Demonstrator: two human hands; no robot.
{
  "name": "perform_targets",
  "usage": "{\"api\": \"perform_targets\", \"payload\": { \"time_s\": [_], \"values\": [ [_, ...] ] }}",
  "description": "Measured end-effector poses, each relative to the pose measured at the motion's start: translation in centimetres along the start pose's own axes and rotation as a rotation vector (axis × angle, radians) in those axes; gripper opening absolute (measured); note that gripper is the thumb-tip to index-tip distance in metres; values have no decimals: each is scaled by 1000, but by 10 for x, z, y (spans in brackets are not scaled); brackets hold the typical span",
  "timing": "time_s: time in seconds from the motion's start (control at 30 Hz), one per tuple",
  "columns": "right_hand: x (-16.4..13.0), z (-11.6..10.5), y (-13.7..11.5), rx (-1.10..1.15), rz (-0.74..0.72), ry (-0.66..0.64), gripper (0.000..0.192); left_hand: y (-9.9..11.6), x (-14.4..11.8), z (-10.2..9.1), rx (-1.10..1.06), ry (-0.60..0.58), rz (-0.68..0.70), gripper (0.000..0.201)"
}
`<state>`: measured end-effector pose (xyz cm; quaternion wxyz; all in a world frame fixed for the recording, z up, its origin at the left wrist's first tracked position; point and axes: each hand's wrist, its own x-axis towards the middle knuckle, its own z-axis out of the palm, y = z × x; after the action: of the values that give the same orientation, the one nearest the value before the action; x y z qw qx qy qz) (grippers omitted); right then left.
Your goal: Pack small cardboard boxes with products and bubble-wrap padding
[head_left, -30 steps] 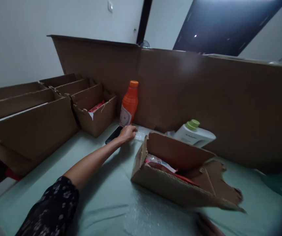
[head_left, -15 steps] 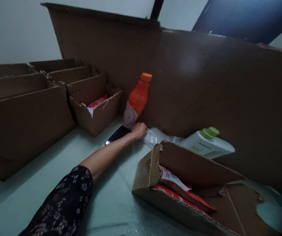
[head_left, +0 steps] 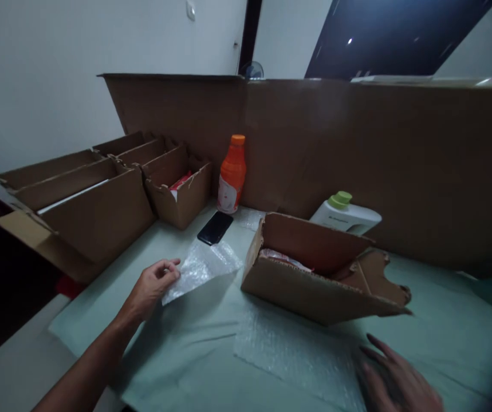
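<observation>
My left hand (head_left: pixel 155 283) pinches the corner of a small clear sheet of bubble wrap (head_left: pixel 205 264) and holds it above the cloth-covered table. At the lower right my right hand (head_left: pixel 396 375) is spread, blurred at the fingertips, by the right end of a larger bubble wrap sheet (head_left: pixel 292 349) lying flat. Whether it touches that sheet I cannot tell. Between the hands and the back panel sits an open cardboard box (head_left: pixel 306 294), with red-and-white packets (head_left: pixel 284 258) inside.
A black phone (head_left: pixel 215 228) lies before an orange bottle (head_left: pixel 232 177). A white bottle with a green cap (head_left: pixel 344 214) leans behind the box. Divided cardboard boxes (head_left: pixel 112 212) stand at left, and a tall cardboard panel (head_left: pixel 357 143) closes off the back. More bubble wrap (head_left: pixel 250 218) lies beside the phone.
My left hand has come back from beside the orange bottle, bringing a piece of bubble wrap towards me. My right hand has entered at the lower right. The view has shifted.
</observation>
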<state>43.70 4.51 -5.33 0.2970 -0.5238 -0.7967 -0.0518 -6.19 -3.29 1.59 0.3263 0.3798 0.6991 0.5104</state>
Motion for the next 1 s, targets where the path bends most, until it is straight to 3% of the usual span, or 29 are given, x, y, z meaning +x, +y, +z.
{"api": "perform_targets", "payload": {
  "time_s": [0.1, 0.2, 0.37, 0.5, 0.6, 0.7, 0.77, 0.83, 0.93, 1.0],
  "values": [
    [12, -24, -51, 101, -109, -1, 24, -19, -48, -30, -62, -23, -189, 40],
    [24, -28, -111, 249, -292, -101, 21, -30, -78, -51, 62, -28, -228, 57],
    [50, 2, -188, 137, -417, -379, 25, -50, -90, -69, 287, 21, -85, 56],
    [79, 28, -233, 62, -401, -597, 25, -65, -84, -64, 497, 23, 4, 61],
    [103, 55, -270, 23, -336, -619, 25, -67, -77, -55, 668, 9, 28, 64],
    [118, 80, -302, -14, -254, -608, 28, -68, -71, -54, 781, -52, 7, 54],
    [119, 82, -313, 11, -253, -619, 27, -68, -70, -61, 788, -83, -5, 44],
    [108, 67, -313, 57, -277, -634, 24, -66, -70, -71, 715, -89, 6, 35],
    [73, 20, -293, 191, -280, -609, 34, -56, -78, -76, 559, -144, 75, 31],
    [38, -15, -267, 334, -221, -518, 38, -47, -86, -64, 508, -266, 165, 27]
  ]
}}
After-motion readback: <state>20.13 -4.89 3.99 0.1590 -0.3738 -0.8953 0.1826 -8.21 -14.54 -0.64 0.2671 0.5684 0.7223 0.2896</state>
